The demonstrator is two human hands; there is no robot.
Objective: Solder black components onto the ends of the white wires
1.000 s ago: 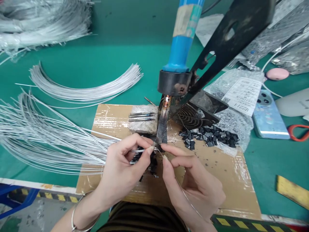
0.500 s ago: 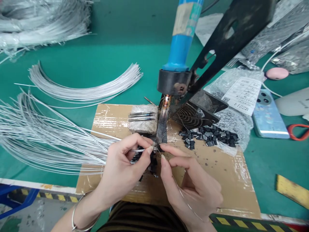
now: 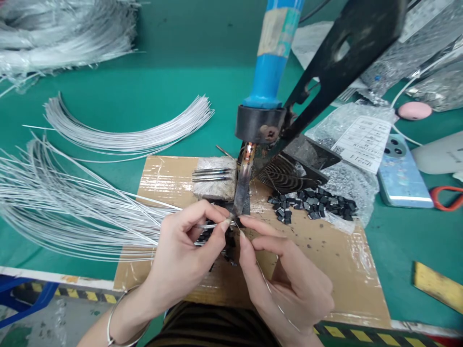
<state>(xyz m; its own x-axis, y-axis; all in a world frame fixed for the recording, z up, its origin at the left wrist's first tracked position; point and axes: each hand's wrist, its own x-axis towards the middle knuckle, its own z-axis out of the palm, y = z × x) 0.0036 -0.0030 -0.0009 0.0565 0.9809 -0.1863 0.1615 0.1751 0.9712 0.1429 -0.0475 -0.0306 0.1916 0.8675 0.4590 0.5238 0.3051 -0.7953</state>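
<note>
A soldering iron with a blue handle (image 3: pixel 267 79) hangs in a black clamp, its tip pointing down between my hands. My left hand (image 3: pixel 193 246) pinches the end of a thin white wire just below the tip. In my right hand (image 3: pixel 285 270) is a strand of thin solder wire (image 3: pixel 269 288), which runs across the palm and reaches toward the tip from the right. The joint between my fingertips is too small to make out. Many white wires (image 3: pixel 83 207) fan out to the left of my left hand.
A cardboard sheet (image 3: pixel 343 270) lies under the work. Small black connectors (image 3: pixel 314 202) are heaped on the right, near a bubble-wrap bag (image 3: pixel 347 173) and a blue phone (image 3: pixel 405 173). A pad with metal rods (image 3: pixel 213 188) sits behind my left hand. Another wire bundle (image 3: pixel 137 135) lies further back.
My right hand has shifted very slightly, and the solder wire in it has moved a little. My left hand holds nearly the same place.
</note>
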